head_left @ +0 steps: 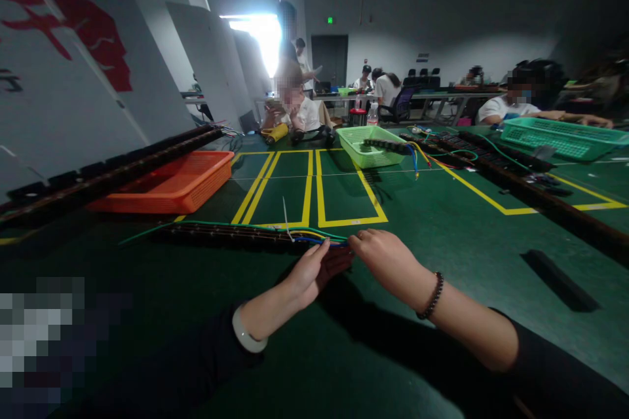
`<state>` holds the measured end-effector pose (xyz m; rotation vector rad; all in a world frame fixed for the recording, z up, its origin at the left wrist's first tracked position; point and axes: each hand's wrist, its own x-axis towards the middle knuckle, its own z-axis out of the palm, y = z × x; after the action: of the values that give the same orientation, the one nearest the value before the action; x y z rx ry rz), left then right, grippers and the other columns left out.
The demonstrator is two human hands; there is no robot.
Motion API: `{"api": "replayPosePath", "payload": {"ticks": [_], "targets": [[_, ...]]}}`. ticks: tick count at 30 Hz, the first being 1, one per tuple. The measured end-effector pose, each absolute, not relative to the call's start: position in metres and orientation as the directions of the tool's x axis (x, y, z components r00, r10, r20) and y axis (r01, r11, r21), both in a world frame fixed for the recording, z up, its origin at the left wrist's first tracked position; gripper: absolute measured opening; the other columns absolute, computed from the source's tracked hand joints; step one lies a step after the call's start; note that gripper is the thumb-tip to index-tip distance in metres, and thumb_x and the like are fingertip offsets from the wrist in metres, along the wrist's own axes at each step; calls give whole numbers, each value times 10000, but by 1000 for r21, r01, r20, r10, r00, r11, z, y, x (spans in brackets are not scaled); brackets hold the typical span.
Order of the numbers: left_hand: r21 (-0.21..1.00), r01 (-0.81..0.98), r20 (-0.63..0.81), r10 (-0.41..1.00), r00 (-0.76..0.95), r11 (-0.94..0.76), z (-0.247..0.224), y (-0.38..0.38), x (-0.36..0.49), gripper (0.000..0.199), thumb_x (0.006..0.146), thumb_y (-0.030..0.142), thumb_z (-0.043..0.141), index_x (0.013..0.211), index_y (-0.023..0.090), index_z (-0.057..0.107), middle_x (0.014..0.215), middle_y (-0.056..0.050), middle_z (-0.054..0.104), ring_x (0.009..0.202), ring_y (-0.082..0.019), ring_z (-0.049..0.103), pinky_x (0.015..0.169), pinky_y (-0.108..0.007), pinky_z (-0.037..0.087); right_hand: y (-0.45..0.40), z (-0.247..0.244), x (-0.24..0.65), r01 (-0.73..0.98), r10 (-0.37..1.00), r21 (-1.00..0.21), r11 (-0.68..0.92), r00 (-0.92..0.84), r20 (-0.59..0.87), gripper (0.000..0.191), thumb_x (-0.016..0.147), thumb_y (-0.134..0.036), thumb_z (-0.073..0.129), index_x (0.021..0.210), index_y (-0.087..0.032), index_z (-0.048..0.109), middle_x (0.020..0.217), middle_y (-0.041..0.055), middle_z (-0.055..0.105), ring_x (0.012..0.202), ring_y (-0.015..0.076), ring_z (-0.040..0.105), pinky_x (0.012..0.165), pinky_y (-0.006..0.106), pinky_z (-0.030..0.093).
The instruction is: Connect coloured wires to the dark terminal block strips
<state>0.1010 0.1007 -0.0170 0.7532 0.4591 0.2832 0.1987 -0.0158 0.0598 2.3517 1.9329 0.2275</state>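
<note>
A long black cable chain [230,236] lies on the green table in front of me, with colored wires [314,234] in green, yellow and blue coming out of its right end. My left hand [309,272] has its thumb on top of the wires and its fingers beneath them. Just to its right, my right hand [386,255] pinches the same wires, its fingertips covering their ends. A white cable tie [285,219] stands up from the chain's right end, its tail free. One green wire [142,233] runs along the chain and past its left end.
An orange basket [216,183] sits at left, beside more cable chains [113,163]. Ahead, a light green basket [373,156] holds a chain piece. At right are further chains [521,177], a teal basket [555,137] and a black strip [560,280]. People sit across the table.
</note>
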Motion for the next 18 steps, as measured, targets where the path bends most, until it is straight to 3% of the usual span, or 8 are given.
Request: {"api": "replayPosePath", "payload": {"ticks": [5,10,18], "targets": [[719,-88,-272,395,877,690,-15,99,98,138,878,235,505,907,118,574,848,-105,696,807,-201,677,883,-393,492,-12,58,215,954,968,166,-248,239,72,185,848,-48,456,936,-121,601,887,115,658,830,207,639,714,268,456],[732,-24,-322,377,869,681,-12,98,98,176,905,237,444,821,124,549,745,-98,685,676,-175,672,698,-305,523,-11,51,226,938,949,167,-304,283,138,217,839,-38,447,960,-119,607,904,119,662,850,204,639,736,266,461],[730,-9,-322,356,877,683,-14,103,96,238,906,272,433,782,120,568,655,-73,656,579,-146,634,580,-247,490,-9,30,224,970,975,140,-197,209,-71,242,846,-63,450,948,-136,657,824,107,680,756,224,665,648,290,497]]}}
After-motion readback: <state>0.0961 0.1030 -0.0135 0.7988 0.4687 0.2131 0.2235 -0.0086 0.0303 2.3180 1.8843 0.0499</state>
